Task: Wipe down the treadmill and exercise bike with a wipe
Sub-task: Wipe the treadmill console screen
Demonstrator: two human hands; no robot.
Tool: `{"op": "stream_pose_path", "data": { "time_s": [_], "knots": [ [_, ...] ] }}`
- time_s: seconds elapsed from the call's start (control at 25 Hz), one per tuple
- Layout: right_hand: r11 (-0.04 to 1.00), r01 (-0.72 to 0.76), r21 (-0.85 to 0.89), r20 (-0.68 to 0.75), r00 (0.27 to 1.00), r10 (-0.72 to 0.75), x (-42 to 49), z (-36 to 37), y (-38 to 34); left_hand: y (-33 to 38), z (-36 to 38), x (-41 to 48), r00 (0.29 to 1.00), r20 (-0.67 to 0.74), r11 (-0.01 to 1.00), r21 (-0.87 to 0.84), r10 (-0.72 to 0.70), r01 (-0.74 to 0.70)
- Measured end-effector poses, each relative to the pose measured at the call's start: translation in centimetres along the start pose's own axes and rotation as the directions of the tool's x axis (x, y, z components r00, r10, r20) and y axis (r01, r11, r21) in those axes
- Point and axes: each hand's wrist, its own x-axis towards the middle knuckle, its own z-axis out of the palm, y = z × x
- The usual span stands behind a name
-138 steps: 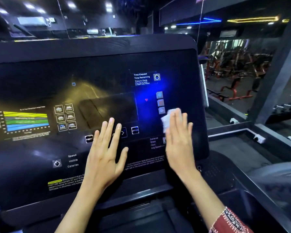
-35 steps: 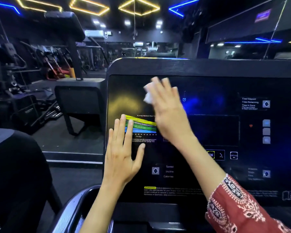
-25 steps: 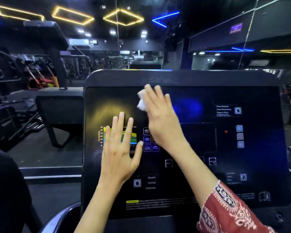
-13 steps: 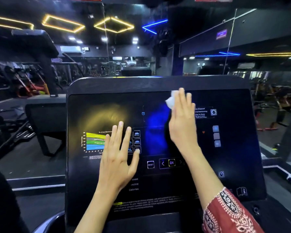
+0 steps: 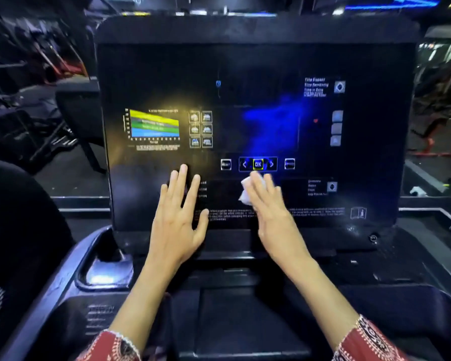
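Wipe (image 5: 246, 194), long axis upright, under right hand (image 5: 271, 212) on console (image 5: 255, 61)

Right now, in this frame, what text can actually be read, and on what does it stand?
"OK": yellow-framed button on the treadmill panel.
"Time Elapsed": list at the panel's upper right, soft.
"Time Remaining": same list.
"Time in Zone": same list.
Too blurred to read: the button left of OK, the button right of it, the chart caption, the bottom fine print, the lower right list.
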Motion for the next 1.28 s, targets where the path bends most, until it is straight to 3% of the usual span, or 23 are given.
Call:
{"op": "stream_pose_path", "data": {
  "time_s": [0.12,0.2,0.32,0.4,0.48,0.64,0.8,0.96,1.08,1.2,1.28],
  "knots": [
    [0.972,0.225,0.063,0.27,0.934,-0.233,-1.8,0.4,-1.1,0.9,-0.5,-2.6,0.997,0.05,0.998,-0.025,-0.061,0.063],
    [0.975,0.169,0.145,0.338,0.918,-0.209,-3.0,-0.9,-0.6,1.6,-1.1,-4.8,0.989,0.081,0.99,-0.056,-0.125,0.13],
    [0.979,0.095,0.178,0.266,0.954,-0.141,-6.2,-2.6,-0.5,2.4,-1.8,-8.1,0.974,0.155,0.981,-0.075,-0.164,0.177],
    [0.984,0.147,0.103,0.224,0.96,-0.167,-7.9,-1.6,-2.2,2.9,-1.8,-9.9,0.958,0.233,0.983,-0.037,-0.168,0.181],
    [0.97,0.237,0.053,0.317,0.917,-0.242,-8.0,1.1,-4.5,3.1,-1.7,-11.0,0.935,0.298,0.978,-0.019,-0.194,0.209],
    [0.942,0.334,0.024,0.303,0.896,-0.325,-6.1,3.9,-6.2,2.9,-1.7,-12.0,0.907,0.31,0.948,-0.045,-0.286,0.315],
    [0.971,0.222,-0.082,0.226,0.954,-0.199,-8.3,-1.0,-2.7,3.1,-1.5,-12.0,0.921,0.283,0.953,-0.064,-0.267,0.296],
    [0.983,-0.037,-0.181,0.139,0.988,0.063,-10.7,-5.0,2.0,3.8,-0.6,-11.9,0.918,0.266,0.941,-0.087,-0.294,0.326],
    [0.989,-0.129,-0.076,0.069,0.989,0.134,-10.4,-5.8,1.5,4.3,-0.5,-12.0,0.921,0.274,0.947,-0.085,-0.277,0.309],
    [0.984,0.165,-0.064,-0.002,0.986,-0.165,-8.3,-4.7,0.4,4.1,-0.9,-12.1,0.927,0.23,0.94,-0.102,-0.296,0.325],
    [0.925,0.364,-0.112,0.151,0.926,-0.346,-6.7,-3.1,1.1,3.6,-1.4,-12.2,0.922,0.195,0.926,-0.115,-0.333,0.359]
  ]
}}
